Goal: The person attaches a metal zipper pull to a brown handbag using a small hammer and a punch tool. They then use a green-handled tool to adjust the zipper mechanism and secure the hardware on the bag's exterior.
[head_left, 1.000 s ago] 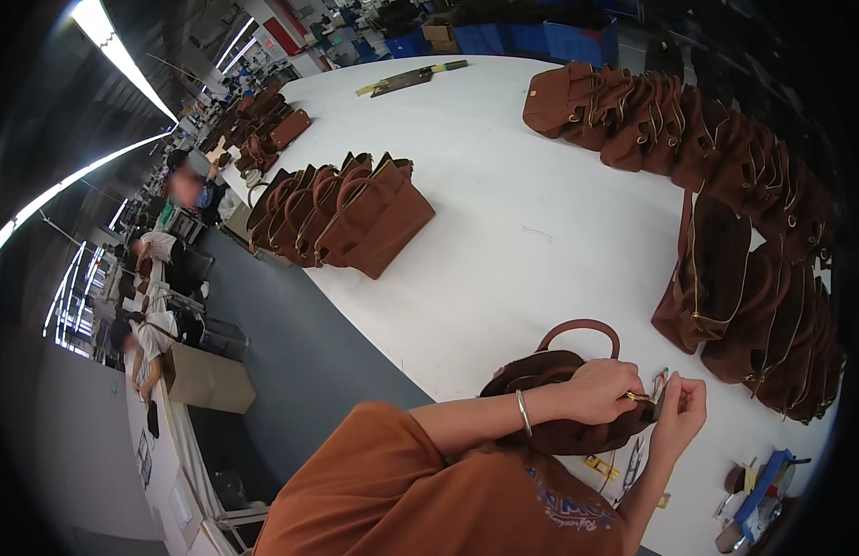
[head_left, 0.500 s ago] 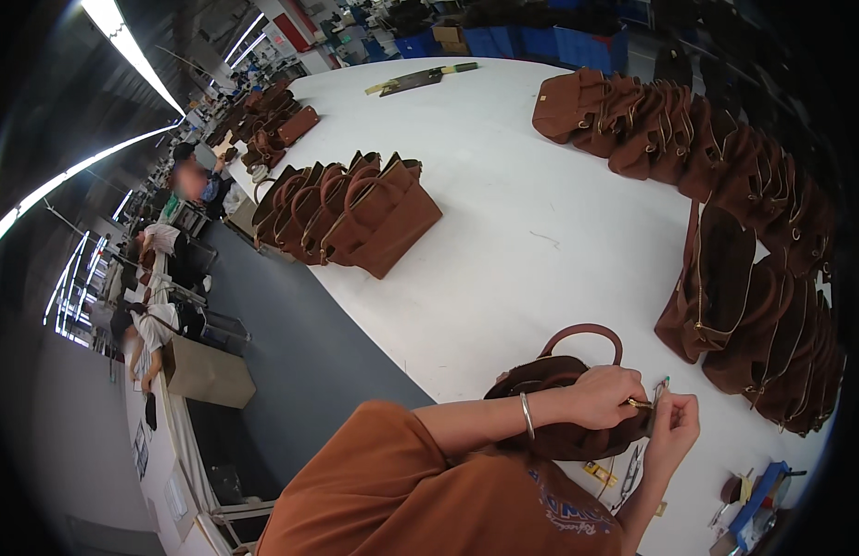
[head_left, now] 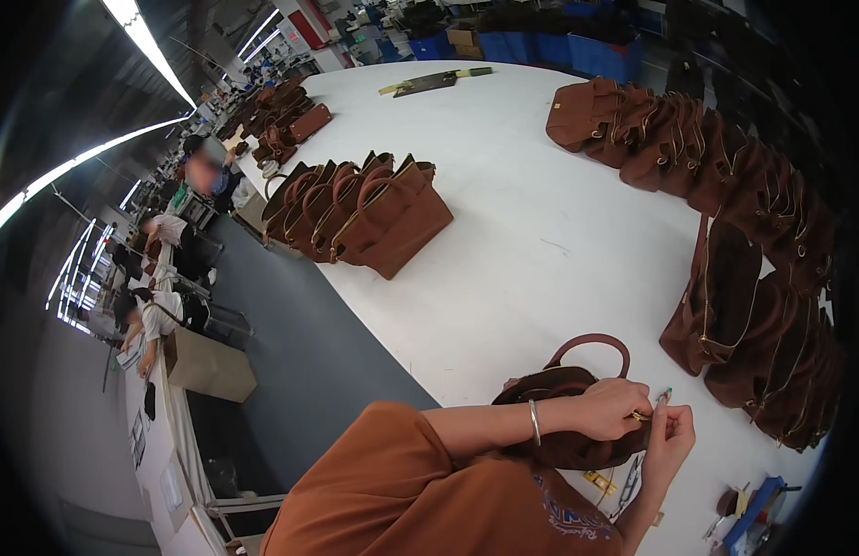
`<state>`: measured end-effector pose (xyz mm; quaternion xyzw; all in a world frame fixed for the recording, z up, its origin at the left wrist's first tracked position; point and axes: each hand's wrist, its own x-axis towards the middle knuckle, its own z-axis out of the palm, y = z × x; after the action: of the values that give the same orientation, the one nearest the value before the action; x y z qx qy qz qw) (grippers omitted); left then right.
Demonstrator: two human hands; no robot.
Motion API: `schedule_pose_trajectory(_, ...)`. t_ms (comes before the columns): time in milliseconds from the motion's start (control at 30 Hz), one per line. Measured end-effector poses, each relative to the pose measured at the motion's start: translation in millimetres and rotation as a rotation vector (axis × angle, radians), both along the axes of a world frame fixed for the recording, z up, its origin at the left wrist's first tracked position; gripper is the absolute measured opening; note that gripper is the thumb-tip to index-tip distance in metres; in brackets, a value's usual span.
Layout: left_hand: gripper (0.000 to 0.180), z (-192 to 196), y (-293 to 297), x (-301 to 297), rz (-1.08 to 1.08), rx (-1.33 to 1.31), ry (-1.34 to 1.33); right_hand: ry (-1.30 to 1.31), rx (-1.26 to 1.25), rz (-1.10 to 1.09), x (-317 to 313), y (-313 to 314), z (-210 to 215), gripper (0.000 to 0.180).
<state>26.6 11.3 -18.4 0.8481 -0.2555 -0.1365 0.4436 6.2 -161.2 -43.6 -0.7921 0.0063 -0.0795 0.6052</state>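
Note:
A dark brown handbag [head_left: 540,382] with an arched handle lies on its side on the white table in front of me. My left hand [head_left: 615,409] is closed at the bag's right end, with a small piece of gold-coloured metal hardware showing at its fingers. Close beside it, my right hand [head_left: 670,437] pinches a slim small tool with a teal tip [head_left: 666,397]; its exact kind is too small to make out. My left forearm crosses over the bag and hides part of it.
Several brown handbags [head_left: 392,232] stand at the table's left edge, and a long row of more bags [head_left: 661,148] curves along the right. Below my hands lie a yellow piece [head_left: 599,481] and a metal tool [head_left: 630,482]. A blue tray [head_left: 758,510] sits lower right. Co-workers sit at left.
The whole view has shifted slightly. The right hand's fingers have moved a little against the tool, and both hands stay at the bag's right end.

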Motion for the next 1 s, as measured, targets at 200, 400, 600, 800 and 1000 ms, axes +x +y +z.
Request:
schedule_pose_trajectory(200,0.014,-5,2,3,0.036,-0.046,0.011,-0.054,0.002,-0.049,23,10,-10,0.022)
schedule_pose_trajectory(400,0.016,-7,0,3,0.041,-0.090,0.012,-0.013,0.098,-0.072,5,-8,-8,0.021)
schedule_pose_trajectory(600,0.020,-5,0,5,0.005,-0.057,0.035,-0.059,-0.049,-0.084,21,3,-14,0.022)
schedule_pose_trajectory(800,0.018,-6,-1,-1,0.031,-0.092,0.013,-0.023,0.088,-0.048,19,-12,-14,0.021)
schedule_pose_trajectory(1000,0.019,-10,2,2,0.000,-0.061,-0.005,-0.013,0.000,-0.040,10,3,-14,0.022)
